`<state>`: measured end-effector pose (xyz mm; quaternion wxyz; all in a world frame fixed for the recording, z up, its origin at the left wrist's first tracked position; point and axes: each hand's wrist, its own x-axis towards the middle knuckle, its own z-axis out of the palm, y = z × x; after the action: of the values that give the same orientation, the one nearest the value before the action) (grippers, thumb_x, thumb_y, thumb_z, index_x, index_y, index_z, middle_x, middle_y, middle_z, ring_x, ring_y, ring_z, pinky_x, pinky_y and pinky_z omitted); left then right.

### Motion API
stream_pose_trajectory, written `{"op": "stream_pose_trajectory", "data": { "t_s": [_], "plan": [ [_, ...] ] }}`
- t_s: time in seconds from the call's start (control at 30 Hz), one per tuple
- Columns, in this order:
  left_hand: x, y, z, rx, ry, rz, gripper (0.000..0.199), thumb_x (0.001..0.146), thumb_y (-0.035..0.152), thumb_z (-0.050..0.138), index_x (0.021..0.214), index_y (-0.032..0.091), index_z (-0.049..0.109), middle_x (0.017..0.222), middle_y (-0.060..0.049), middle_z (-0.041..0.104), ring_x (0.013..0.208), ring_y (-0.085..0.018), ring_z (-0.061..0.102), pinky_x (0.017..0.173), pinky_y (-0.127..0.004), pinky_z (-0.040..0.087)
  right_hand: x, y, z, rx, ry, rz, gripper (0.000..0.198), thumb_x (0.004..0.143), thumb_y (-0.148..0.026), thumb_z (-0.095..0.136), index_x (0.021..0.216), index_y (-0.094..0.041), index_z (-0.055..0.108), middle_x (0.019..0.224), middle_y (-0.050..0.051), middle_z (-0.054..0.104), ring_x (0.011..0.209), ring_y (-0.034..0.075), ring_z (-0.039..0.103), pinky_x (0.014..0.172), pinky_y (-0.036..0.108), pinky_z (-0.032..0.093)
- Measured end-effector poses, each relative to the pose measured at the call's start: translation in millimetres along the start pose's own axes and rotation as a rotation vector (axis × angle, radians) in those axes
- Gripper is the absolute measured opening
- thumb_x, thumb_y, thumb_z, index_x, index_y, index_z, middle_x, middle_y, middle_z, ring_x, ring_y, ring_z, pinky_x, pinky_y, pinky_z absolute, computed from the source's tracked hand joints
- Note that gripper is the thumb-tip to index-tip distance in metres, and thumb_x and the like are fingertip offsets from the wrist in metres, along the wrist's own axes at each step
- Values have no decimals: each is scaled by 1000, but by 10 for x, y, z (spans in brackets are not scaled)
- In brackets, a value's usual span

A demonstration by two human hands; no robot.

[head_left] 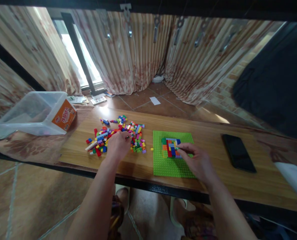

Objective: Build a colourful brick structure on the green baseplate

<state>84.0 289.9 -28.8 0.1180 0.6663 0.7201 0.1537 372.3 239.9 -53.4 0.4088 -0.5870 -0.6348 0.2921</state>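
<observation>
My left hand (120, 144) is over a loose pile of coloured toy building bricks (138, 144), fingers pinched together at the pile's right part. What lies between those fingertips is too small to make out. On a green studded baseplate (162, 168) stands a low block of red, blue, orange, green and white bricks (170, 148). My right hand (194, 159) reaches in from the right, thumb and forefinger closed on a small brick (177, 148) at the block's right side. A single yellow brick (151, 149) lies just left of the baseplate.
A black phone (238, 152) lies on the wooden table (138, 166) to the right. At the left stands a clear plastic bin (38, 128) with an orange label. Behind the table are striped curtains (143, 56) and papers on the tiled floor.
</observation>
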Motion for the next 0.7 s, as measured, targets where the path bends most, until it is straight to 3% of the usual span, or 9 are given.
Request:
{"op": "stream_pose_trajectory", "data": {
  "t_s": [0.13, 0.3, 0.53, 0.7],
  "plan": [
    [3, 6, 12, 1, 12, -28, 30, 83, 27, 55, 106, 24, 74, 99, -8, 74, 94, -26, 66, 84, -33, 47, -39, 95, 13, -105, -69, -115, 11, 80, -36, 68, 84, -28, 74, 108, 4, 67, 106, 24, 60, 98, 47, 43],
    [-3, 56, -25, -18, 12, -45, 31, 85, 35, 56, 107, 22, 73, 100, -8, 74, 96, -26, 66, 83, -33, 48, -55, 166, 13, -151, -72, -122, 9, 80, -35, 68, 84, -30, 75, 120, 4, 61, 115, 26, 54, 102, 50, 39],
    [-11, 88, -69, 7, 19, -5, 31, 86, 39, 52, 98, 23, 76, 86, -7, 74, 89, -25, 67, 76, -31, 47, -77, 112, -39, -283, -55, -232, 9, 83, -30, 65, 85, -28, 74, 112, 6, 63, 108, 26, 56, 96, 49, 44],
    [-11, 100, -65, -65, 43, 12, 30, 87, 37, 51, 97, 22, 75, 87, -6, 74, 85, -22, 66, 75, -28, 45, -93, 106, -76, -324, -46, -289, 10, 84, -29, 65, 87, -28, 74, 102, 5, 65, 100, 25, 58, 90, 47, 48]
  ]
}}
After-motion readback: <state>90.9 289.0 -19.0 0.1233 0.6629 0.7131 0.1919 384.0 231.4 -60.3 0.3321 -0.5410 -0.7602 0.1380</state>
